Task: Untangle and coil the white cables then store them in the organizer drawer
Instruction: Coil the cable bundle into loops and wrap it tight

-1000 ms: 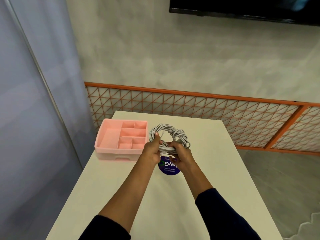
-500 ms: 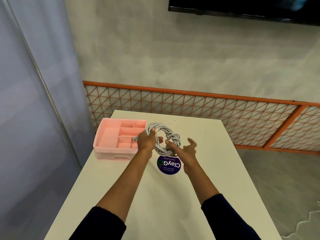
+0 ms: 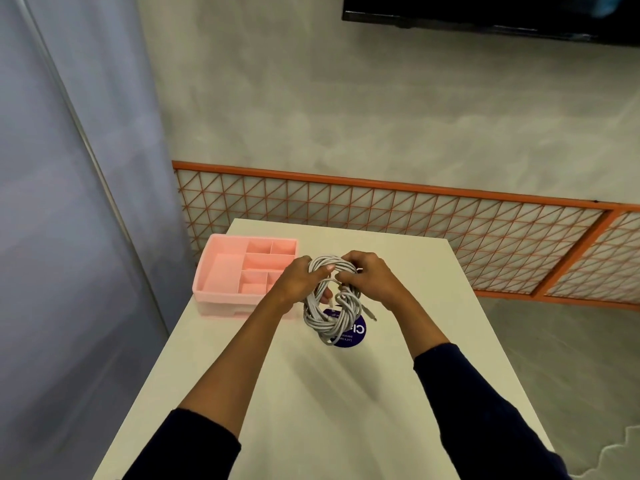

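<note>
Gripping the coil (image 3: 330, 313) again with the right hand (image 3: 372, 282), open and clear of it half a second ago. Holding it with the left hand (image 3: 296, 282) as well: fingers curled round the top of the loop from the left, thumb laid across the strands. Right fingers curled round the same top part from the right, just beside the left thumb.

Hanging from both hands as an upright ring, thick with wrapped turns at the bottom. Earlier tilted flatter and closer to the organizer (image 3: 221, 296); now over the middle of the desk (image 3: 311, 393), about midway between its left and right edges. Lower end in front of a round purple sticker (image 3: 358, 336), covering part of the lettering. Cannot tell whether that end touches the desk. One cable end (image 3: 371, 314) poking out low on the right side of the ring.

Pink organizer at the left edge of the desk, toward the far left corner, compartments facing up. Left wrist in front of its near right corner.

Dark sleeves (image 3: 485, 410) on both forearms. Beyond the far edge, an orange lattice panel (image 3: 415, 216) along a pale wall (image 3: 346, 116). Dark screen (image 3: 485, 15) at the top, grey-blue partition (image 3: 69, 202) on the left.
</note>
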A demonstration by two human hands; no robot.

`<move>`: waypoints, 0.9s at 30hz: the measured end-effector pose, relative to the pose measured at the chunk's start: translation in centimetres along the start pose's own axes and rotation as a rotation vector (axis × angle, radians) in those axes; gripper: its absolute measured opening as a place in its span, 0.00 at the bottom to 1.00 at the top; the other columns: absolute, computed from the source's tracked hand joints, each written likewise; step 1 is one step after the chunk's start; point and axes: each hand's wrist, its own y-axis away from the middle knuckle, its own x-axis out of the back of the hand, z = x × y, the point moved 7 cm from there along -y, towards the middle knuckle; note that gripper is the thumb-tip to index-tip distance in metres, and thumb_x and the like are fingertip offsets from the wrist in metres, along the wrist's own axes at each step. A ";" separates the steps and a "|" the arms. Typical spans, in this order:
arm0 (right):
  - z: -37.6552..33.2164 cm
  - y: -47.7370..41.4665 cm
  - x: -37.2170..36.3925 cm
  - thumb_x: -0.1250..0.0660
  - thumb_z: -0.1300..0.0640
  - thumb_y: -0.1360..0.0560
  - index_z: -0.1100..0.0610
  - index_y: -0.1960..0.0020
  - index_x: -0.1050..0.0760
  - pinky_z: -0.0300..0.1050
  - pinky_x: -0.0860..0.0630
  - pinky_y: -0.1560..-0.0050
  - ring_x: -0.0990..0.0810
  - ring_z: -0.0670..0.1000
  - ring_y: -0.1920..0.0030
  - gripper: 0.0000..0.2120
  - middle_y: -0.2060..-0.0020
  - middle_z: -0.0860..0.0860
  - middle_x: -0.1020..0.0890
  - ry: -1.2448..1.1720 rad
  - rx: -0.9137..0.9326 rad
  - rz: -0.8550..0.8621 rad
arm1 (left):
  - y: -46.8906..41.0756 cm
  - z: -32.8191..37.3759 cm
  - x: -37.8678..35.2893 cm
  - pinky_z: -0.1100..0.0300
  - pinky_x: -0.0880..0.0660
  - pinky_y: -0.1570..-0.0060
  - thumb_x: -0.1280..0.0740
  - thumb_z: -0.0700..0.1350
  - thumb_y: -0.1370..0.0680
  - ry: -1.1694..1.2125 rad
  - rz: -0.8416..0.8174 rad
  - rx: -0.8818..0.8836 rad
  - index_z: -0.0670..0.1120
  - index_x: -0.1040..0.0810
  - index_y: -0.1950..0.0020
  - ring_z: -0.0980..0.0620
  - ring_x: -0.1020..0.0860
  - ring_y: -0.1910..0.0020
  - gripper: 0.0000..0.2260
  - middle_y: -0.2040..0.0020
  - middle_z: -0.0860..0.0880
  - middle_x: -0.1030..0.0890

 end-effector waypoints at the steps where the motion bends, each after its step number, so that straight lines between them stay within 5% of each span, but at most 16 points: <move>1: 0.2 0.1 -0.1 0.30 0.61 0.27 0.59 0.47 0.22 0.46 0.21 0.54 0.18 0.54 0.57 0.09 0.56 0.55 0.18 -0.040 0.000 0.008 | 0.0 -0.1 0.0 0.60 0.23 0.73 0.36 0.48 0.20 0.033 0.004 0.002 0.36 0.31 0.43 0.51 0.20 0.74 0.16 0.66 0.42 0.19; 5: 0.2 0.3 -0.2 0.31 0.60 0.26 0.58 0.45 0.22 0.45 0.23 0.55 0.20 0.50 0.59 0.10 0.55 0.53 0.17 0.037 0.036 0.084 | 0.4 -0.1 -0.4 0.57 0.23 0.71 0.37 0.45 0.19 0.125 0.030 0.010 0.41 0.36 0.45 0.51 0.24 0.74 0.11 0.67 0.43 0.22; 9: 0.0 0.3 0.1 0.30 0.57 0.26 0.54 0.45 0.22 0.51 0.21 0.52 0.20 0.51 0.58 0.10 0.57 0.50 0.18 0.076 0.038 0.154 | -0.1 0.0 0.3 0.61 0.30 0.75 0.35 0.43 0.20 0.124 0.093 -0.024 0.37 0.28 0.43 0.52 0.29 0.75 0.10 0.69 0.46 0.22; 14: -0.4 1.0 1.0 0.29 0.58 0.30 0.47 0.49 0.33 0.56 0.20 0.61 0.19 0.54 0.63 0.16 0.60 0.49 0.22 0.014 0.033 0.233 | -0.1 0.4 0.8 0.64 0.32 0.77 0.31 0.43 0.23 0.113 0.087 -0.021 0.39 0.22 0.49 0.56 0.30 0.78 0.08 0.70 0.45 0.22; 18: -1.2 1.1 2.4 0.26 0.60 0.35 0.51 0.53 0.28 0.55 0.20 0.58 0.20 0.51 0.60 0.15 0.57 0.45 0.22 0.018 0.097 0.319 | 0.0 1.2 1.0 0.65 0.32 0.75 0.29 0.44 0.25 0.071 0.016 -0.001 0.42 0.19 0.55 0.56 0.29 0.78 0.05 0.71 0.47 0.21; 23: -0.5 1.1 2.9 0.23 0.59 0.33 0.53 0.60 0.31 0.47 0.23 0.63 0.21 0.47 0.63 0.16 0.58 0.49 0.23 -0.056 0.042 0.413 | -0.2 1.3 1.0 0.63 0.31 0.72 0.27 0.45 0.26 0.099 -0.081 0.038 0.42 0.18 0.56 0.54 0.28 0.74 0.06 0.71 0.47 0.22; 27: -0.4 1.0 2.7 0.22 0.62 0.35 0.53 0.64 0.23 0.28 0.34 0.65 0.31 0.42 0.66 0.10 0.63 0.47 0.30 -0.083 0.050 0.447 | 0.1 0.8 0.3 0.62 0.31 0.67 0.26 0.44 0.27 0.197 -0.160 0.082 0.42 0.18 0.54 0.53 0.26 0.67 0.07 0.65 0.46 0.23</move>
